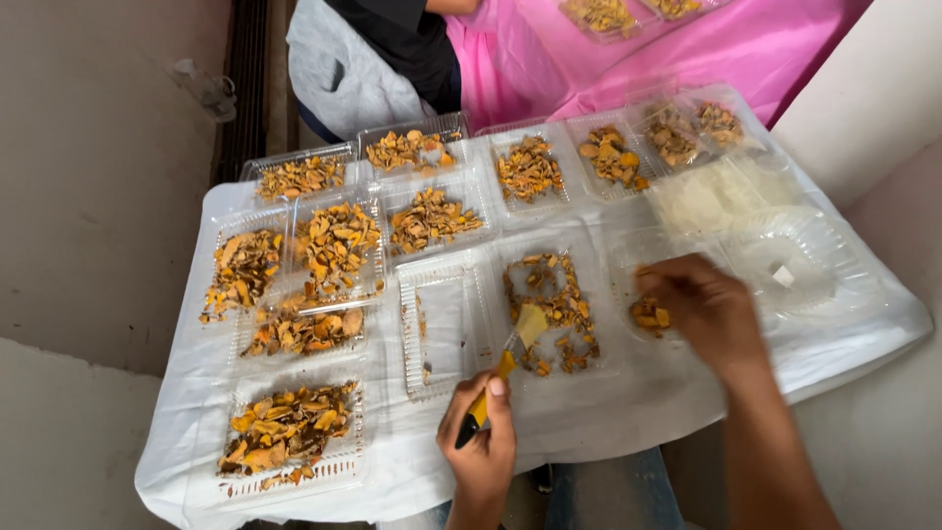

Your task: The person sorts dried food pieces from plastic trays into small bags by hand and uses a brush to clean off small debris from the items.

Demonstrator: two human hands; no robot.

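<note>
Scraper [518, 339] with a yellow handle and pale flat blade sits in the left hand [481, 442], fingers closed around the handle, thumb on top. The blade tip rests among orange-yellow dried slices in a clear plastic tray [554, 309] directly ahead of that hand.

Right hand [702, 304] hovers to the right of that tray, fingers curled over a small heap of orange pieces [650, 314] lying in another clear tray [628, 260]; whether the fingers actually grip any pieces cannot be told.

Just left of the left hand's tray lies a near-empty ridged tray [442, 324] carrying only a few crumbs. Further left and beyond both hands, filled trays [334, 245] of the same orange slices stand in rows, touching or overlapping one another. Nearest the body, left of the left hand, one full tray [289, 427] sits apart from the rows. Beyond the right hand, a stack of empty clear containers [785, 250] lies on the sheet.

All trays rest on a desk covered with a white sheet [638, 402]. At the far side, another person in dark clothing [402, 39] sits beside a pink cloth [648, 59] bearing more trays.
</note>
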